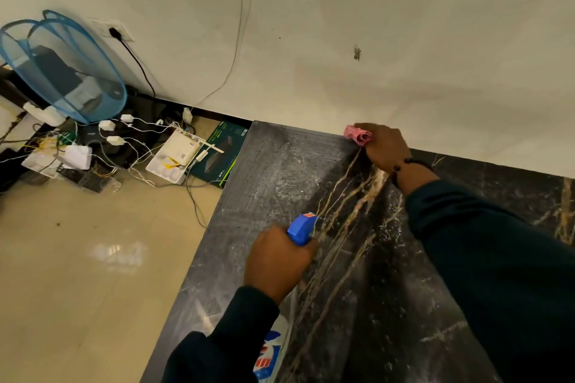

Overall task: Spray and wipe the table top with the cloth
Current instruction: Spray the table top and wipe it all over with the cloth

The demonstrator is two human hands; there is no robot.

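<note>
The dark marble table top (357, 274) with pale veins fills the lower right, its far edge against the wall. Its far left part looks wet and streaked. My right hand (384, 148) grips a bunched pink cloth (357, 135) at the table's far edge by the wall. My left hand (277, 261) grips a spray bottle (301, 228) by its blue trigger head, nozzle pointing over the table; the bottle's white labelled body shows below my sleeve.
A beige tiled floor (93, 258) lies left of the table. Against the wall sit a blue mesh hamper (62, 68), tangled chargers and cables (124, 140), a white box (179, 154) and a dark green carton (224, 149). A cable hangs down the wall.
</note>
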